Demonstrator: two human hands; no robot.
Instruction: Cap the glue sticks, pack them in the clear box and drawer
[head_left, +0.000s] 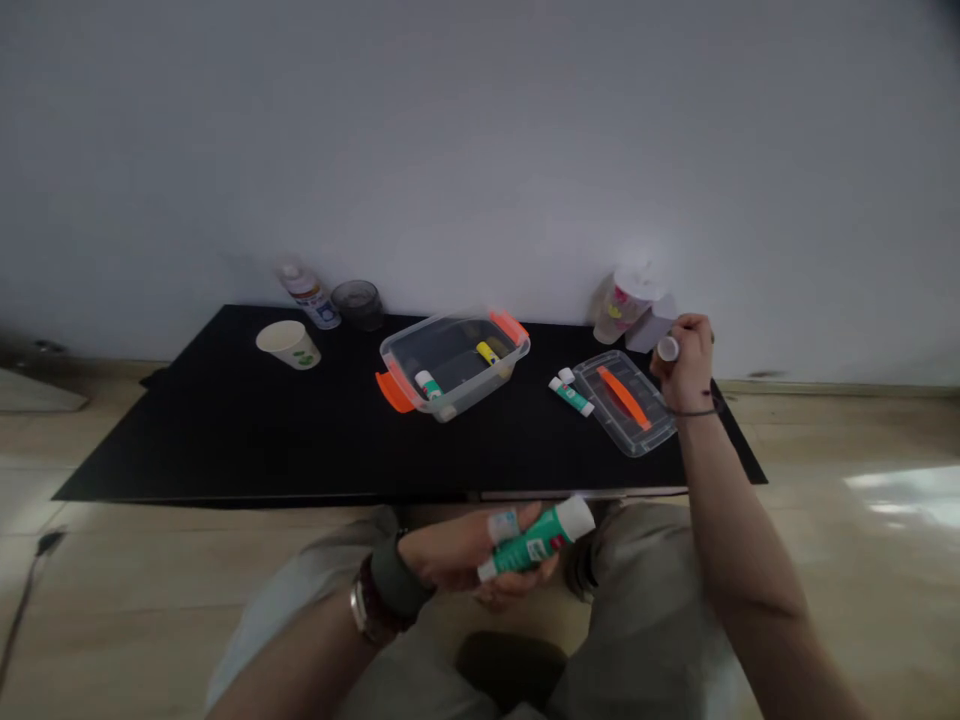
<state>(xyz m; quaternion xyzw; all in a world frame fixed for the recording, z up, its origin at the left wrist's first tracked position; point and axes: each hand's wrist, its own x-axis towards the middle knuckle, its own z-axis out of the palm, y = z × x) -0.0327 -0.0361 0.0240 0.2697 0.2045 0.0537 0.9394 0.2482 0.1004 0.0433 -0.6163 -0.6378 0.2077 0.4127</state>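
My left hand (480,550) is closed around a green glue stick (531,540) with a white cap, tilted up to the right in front of the table edge. Over the table's right end, my right hand (688,365) grips a tube with a round white end (667,348); its body is hidden in the fingers. Just below that hand lies a clear lid (628,420) with an orange handle. Beside the lid are another green glue stick (574,397) and a small white cap (566,375). A clear box (480,395) with orange latches holds a green-and-white stick (428,385) and a yellow one (487,353).
On the black table (300,440), a paper cup (291,345), a spray can (311,295) and a dark glass (358,305) stand at the left. A patterned plastic cup (621,308) and a pale small box (651,325) stand at the back right, near the wall.
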